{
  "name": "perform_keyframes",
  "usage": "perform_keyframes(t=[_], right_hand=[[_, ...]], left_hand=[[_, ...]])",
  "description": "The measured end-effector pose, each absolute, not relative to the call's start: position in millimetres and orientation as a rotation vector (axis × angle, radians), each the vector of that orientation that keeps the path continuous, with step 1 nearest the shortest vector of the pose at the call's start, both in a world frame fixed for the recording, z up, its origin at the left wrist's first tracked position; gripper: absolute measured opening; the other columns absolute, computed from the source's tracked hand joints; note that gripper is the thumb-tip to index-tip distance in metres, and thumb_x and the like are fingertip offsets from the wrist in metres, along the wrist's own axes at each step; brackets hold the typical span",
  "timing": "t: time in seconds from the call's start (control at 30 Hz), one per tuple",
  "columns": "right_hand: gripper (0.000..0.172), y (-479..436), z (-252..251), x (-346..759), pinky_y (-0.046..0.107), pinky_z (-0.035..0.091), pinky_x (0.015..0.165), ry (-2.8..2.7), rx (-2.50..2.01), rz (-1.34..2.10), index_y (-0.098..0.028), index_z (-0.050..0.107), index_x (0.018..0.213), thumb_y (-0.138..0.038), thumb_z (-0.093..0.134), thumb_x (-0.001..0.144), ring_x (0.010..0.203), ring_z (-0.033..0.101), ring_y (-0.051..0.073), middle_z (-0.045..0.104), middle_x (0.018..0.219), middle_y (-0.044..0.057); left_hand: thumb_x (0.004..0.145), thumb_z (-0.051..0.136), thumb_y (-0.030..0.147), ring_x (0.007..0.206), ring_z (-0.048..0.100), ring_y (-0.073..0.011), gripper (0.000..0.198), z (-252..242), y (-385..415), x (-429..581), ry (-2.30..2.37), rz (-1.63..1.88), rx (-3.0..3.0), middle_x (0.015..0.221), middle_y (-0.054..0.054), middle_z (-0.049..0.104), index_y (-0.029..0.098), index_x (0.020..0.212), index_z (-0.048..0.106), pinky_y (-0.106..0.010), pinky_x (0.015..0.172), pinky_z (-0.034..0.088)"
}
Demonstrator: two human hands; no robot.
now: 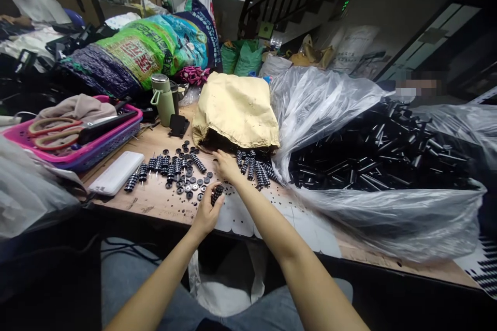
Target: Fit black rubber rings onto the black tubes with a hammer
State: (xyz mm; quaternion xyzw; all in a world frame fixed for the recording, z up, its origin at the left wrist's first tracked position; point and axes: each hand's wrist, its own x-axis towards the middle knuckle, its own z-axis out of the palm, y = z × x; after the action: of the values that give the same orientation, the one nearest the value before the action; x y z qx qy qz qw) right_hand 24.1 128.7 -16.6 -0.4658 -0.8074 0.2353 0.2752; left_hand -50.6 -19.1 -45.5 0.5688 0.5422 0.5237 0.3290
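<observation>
Gripping a short black ribbed rod (217, 195), the left hand (207, 213) sits at the centre of the frame, its thumb and fingers closed around the piece. That rod is dark and slim, tilted, with rows of small beads or ridges along it. Just above, the right hand (227, 166) reaches with loosely bent fingers to the dark mouth of a cream sack (236, 108); whether it holds anything, I cannot tell. Loose black discs (189, 186), some with pale centres, lie left of both hands, beside banded black stacks (157, 164) with thin pale pins poking out. More banded black rods (257, 169) lie right of the right wrist.

At upper left, a woven sack (155, 46) bears large red Chinese characters on green and yellow, too distorted to read surely. Green glowing marks (347, 4) at upper right are illegible.

Close below the left hand runs the front edge of the wooden table (155, 201). Movement is bounded by the cream sack behind, a bulging clear plastic bag (388, 217) of black parts at right, and a pink basket (83, 152) at left.
</observation>
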Motion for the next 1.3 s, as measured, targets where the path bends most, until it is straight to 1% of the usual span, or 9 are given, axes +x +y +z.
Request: perform_keyframes(t=[0.17,0.27,0.47,0.6,0.7,0.87,1.07,1.2,1.3], right_hand=[[0.009,131,-28,20,0.036,0.039,0.086,-2.051,-1.341,0.719,-0.012,0.061,0.073,-0.007,0.054,0.07,0.089,0.055,0.02,0.064,0.086,0.011],[0.009,112,-32,43,0.033,0.043,0.077,-1.911,-1.408,0.786,-0.013,0.06,0.073,-0.018,0.063,0.066,0.08,0.057,0.018,0.063,0.08,0.007],[0.031,57,-34,93,0.028,0.05,0.055,-1.599,-1.42,1.102,-0.012,0.057,0.071,-0.037,0.069,0.058,0.058,0.06,0.015,0.062,0.064,0.003],[0.029,30,-28,108,0.03,0.052,0.063,-1.455,-1.36,1.2,-0.013,0.06,0.073,-0.032,0.071,0.055,0.067,0.063,0.016,0.065,0.07,0.004],[0.023,20,-21,114,0.031,0.052,0.071,-1.401,-1.352,1.185,-0.014,0.062,0.074,-0.026,0.07,0.056,0.072,0.063,0.016,0.066,0.074,0.004],[0.012,3,-11,118,0.031,0.052,0.072,-1.526,-1.357,0.974,-0.016,0.064,0.077,-0.019,0.061,0.066,0.072,0.062,0.016,0.066,0.076,0.003],[0.026,-12,4,130,0.033,0.046,0.089,-1.963,-1.066,0.543,-0.022,0.061,0.099,-0.015,0.048,0.077,0.1,0.056,0.017,0.061,0.106,0.004],[0.026,18,12,174,0.042,0.038,0.095,-1.847,-1.355,0.241,-0.019,0.06,0.102,-0.022,0.053,0.077,0.108,0.049,0.022,0.056,0.114,0.009],[0.014,38,12,217,0.043,0.041,0.086,-1.581,-1.625,0.15,-0.015,0.065,0.084,-0.022,0.056,0.074,0.098,0.053,0.026,0.062,0.097,0.014]], left_hand=[[0.083,0.041,0.038,0.076,0.056,-0.014,0.031,-42,-15,-58,1.448,1.348,1.342,0.086,-0.003,0.056,0.018,0.106,0.049,-0.028,0.07,0.045],[0.084,0.038,0.042,0.052,0.049,-0.0104,0.035,-37,-14,-60,1.437,1.282,1.261,0.066,0.002,0.052,0.017,0.102,0.053,-0.024,0.053,0.043],[0.081,0.044,0.04,0.077,0.06,-0.0175,0.032,-34,-16,-45,1.436,1.205,1.391,0.083,-0.004,0.064,0.018,0.099,0.059,-0.029,0.07,0.048],[0.082,0.044,0.036,0.102,0.055,-0.0204,0.033,-38,-20,-29,1.446,1.142,1.525,0.107,-0.007,0.061,0.019,0.106,0.058,-0.036,0.09,0.042],[0.082,0.043,0.035,0.107,0.052,-0.0201,0.035,-40,-23,-21,1.449,1.095,1.605,0.113,-0.008,0.059,0.019,0.11,0.056,-0.038,0.094,0.04],[0.084,0.041,0.035,0.106,0.053,-0.0196,0.036,-36,-26,-13,1.43,1.082,1.681,0.114,-0.008,0.058,0.019,0.113,0.054,-0.037,0.094,0.04],[0.084,0.041,0.034,0.108,0.05,-0.0194,0.039,-35,-20,-3,1.347,1.215,1.626,0.115,-0.009,0.055,0.021,0.121,0.044,-0.036,0.092,0.04],[0.085,0.039,0.034,0.076,0.057,-0.0131,0.036,-42,-16,2,1.226,1.245,1.501,0.093,-0.005,0.056,0.021,0.119,0.04,-0.028,0.072,0.047],[0.085,0.038,0.035,0.065,0.053,-0.0102,0.037,-40,-17,0,1.24,1.244,1.423,0.084,-0.002,0.053,0.021,0.12,0.038,-0.025,0.063,0.046]])
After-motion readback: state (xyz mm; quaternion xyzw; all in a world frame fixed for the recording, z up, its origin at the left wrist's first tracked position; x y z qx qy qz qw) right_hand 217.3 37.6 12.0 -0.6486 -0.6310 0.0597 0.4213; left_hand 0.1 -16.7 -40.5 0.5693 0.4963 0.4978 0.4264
